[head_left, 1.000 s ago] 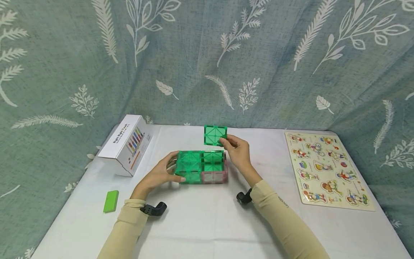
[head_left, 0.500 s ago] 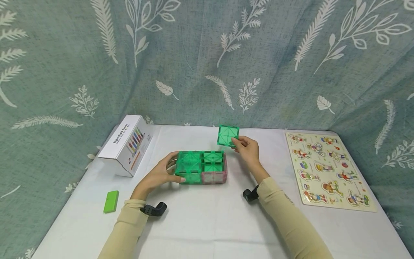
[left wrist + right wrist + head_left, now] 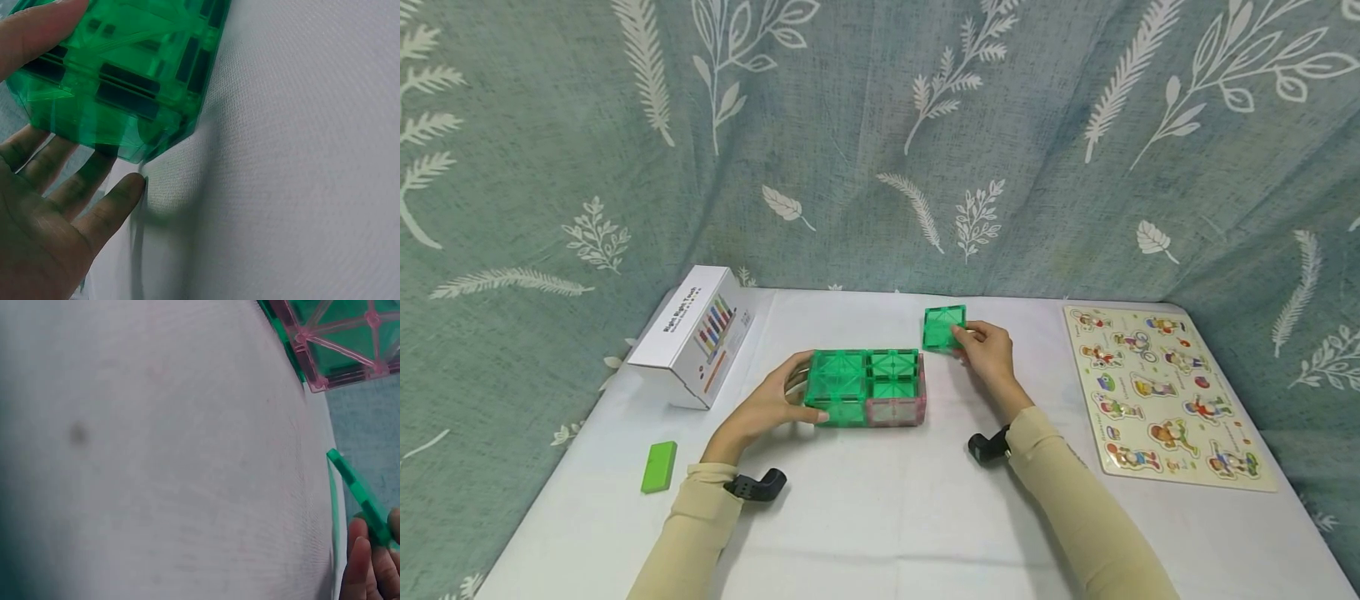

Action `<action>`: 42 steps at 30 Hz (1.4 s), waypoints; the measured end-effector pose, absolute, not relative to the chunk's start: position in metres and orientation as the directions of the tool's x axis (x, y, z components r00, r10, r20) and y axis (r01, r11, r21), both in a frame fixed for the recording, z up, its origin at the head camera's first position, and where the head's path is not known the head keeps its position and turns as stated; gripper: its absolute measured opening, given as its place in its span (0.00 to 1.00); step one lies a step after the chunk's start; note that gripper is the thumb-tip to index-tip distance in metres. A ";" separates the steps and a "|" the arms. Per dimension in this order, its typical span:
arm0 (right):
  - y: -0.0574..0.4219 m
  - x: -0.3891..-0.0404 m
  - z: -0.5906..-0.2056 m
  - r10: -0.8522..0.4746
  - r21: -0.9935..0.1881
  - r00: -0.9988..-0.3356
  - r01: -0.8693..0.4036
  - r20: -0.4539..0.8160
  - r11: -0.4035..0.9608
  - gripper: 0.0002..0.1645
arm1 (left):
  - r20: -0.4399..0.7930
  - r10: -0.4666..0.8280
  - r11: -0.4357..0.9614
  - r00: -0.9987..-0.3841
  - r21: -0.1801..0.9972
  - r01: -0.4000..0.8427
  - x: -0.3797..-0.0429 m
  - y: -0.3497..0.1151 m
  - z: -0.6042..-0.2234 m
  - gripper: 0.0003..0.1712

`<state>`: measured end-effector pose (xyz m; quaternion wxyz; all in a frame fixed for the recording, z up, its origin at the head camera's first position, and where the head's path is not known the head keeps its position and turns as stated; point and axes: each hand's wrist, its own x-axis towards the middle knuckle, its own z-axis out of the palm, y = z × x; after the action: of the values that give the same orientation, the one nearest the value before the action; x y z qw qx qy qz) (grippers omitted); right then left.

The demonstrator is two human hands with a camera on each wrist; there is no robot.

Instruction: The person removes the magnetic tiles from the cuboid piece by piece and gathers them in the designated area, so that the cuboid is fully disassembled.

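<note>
A low box built of translucent magnetic tiles (image 3: 837, 375) stands mid-table, mostly green with pink tiles at its right end. Its left half has a green top, while the right half is open above. My left hand (image 3: 775, 402) holds the left end, thumb on the front face and fingers round the back; the left wrist view shows the thumb (image 3: 44, 31) on the green plastic. Behind and right of the box, my right hand (image 3: 988, 354) pinches a square green magnetic tile (image 3: 942, 327) by its right edge. The right wrist view shows this tile (image 3: 359, 490) nearly edge-on between fingers and thumb.
A white printed carton (image 3: 692, 333) stands at the back left, with a bright green block (image 3: 658, 467) in front of it. On the right lies a picture puzzle board (image 3: 1165, 396). A patterned curtain (image 3: 850, 150) hangs behind the white-covered table (image 3: 880, 517).
My right hand has carried the green tile to the right, away from above the box's back edge, and has lowered it slightly. The left hand and the box stay in place.
</note>
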<state>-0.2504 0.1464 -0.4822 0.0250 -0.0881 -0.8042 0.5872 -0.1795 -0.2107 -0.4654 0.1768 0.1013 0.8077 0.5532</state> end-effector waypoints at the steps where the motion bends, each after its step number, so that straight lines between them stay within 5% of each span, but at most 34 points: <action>1: 0.146 -0.251 -0.483 0.172 -0.951 -0.983 0.116 -0.068 0.287 0.25 | -0.175 0.358 0.370 -0.917 0.928 -0.032 -0.179 -0.211 -0.466 0.63; 10: 0.140 -0.255 -0.489 0.235 -0.949 -0.971 0.121 -0.051 0.292 0.25 | -0.167 0.362 0.365 -0.917 0.931 -0.025 -0.175 -0.212 -0.464 0.61; 29: 0.130 -0.255 -0.483 0.307 -0.784 -0.950 0.153 0.050 0.601 0.24 | -0.165 0.365 0.353 -0.916 0.935 -0.028 -0.175 -0.212 -0.465 0.62; 42: 0.131 -0.252 -0.483 0.302 -0.789 -0.952 0.145 0.054 0.597 0.19 | -0.167 0.362 0.358 -0.917 0.933 -0.028 -0.175 -0.213 -0.466 0.62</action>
<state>-0.2521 0.1305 -0.4826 0.0913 -0.1256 -0.8888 0.4311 -0.1755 -0.2125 -0.4662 0.1750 0.1035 0.8052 0.5570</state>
